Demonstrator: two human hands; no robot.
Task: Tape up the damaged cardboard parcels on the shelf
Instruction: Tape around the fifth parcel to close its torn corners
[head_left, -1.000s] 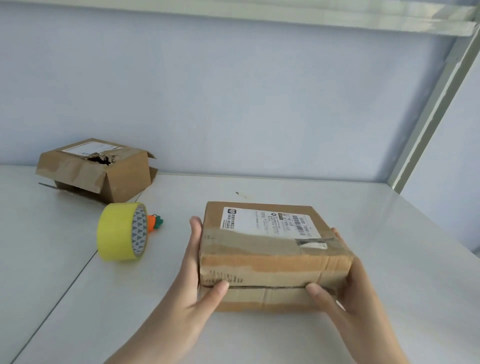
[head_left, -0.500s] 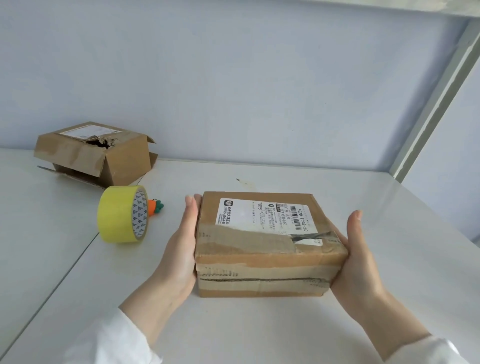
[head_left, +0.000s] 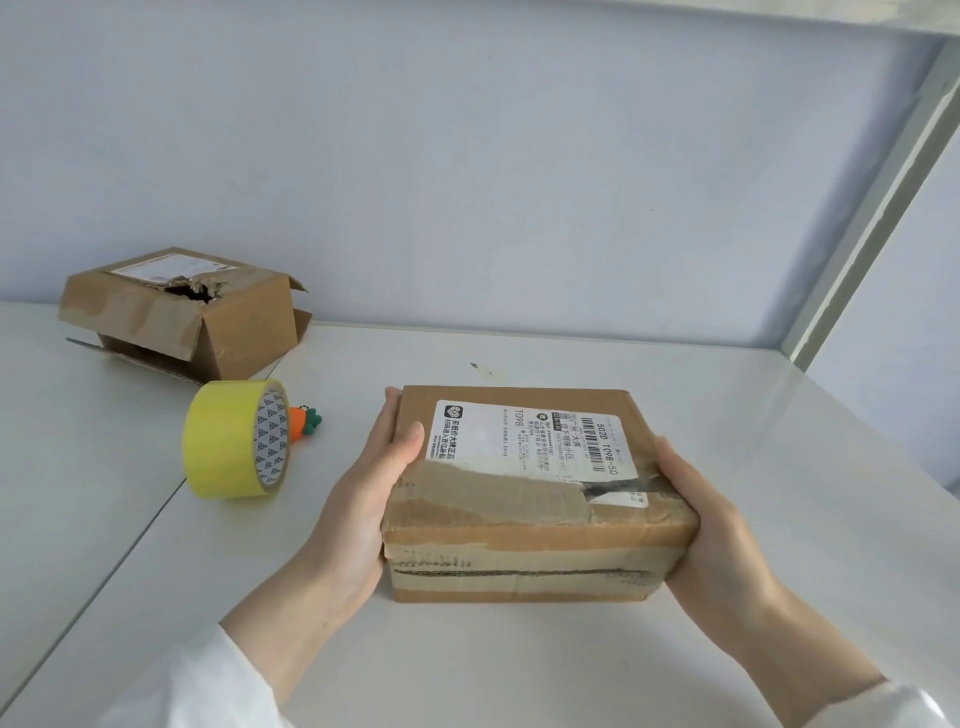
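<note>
Our left hand (head_left: 363, 499) lies against the left side of the parcel (head_left: 524, 525), fingers straight along it and thumb hooked over the top edge. Our right hand (head_left: 711, 530) cups the near right corner, thumb along the top edge. Both wrists are nearly straight.

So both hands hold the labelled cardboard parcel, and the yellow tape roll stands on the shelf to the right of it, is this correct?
Only the side is wrong. The head view shows the yellow tape roll standing on the shelf to the left of the labelled cardboard parcel. The left hand and right hand do hold it.
</note>
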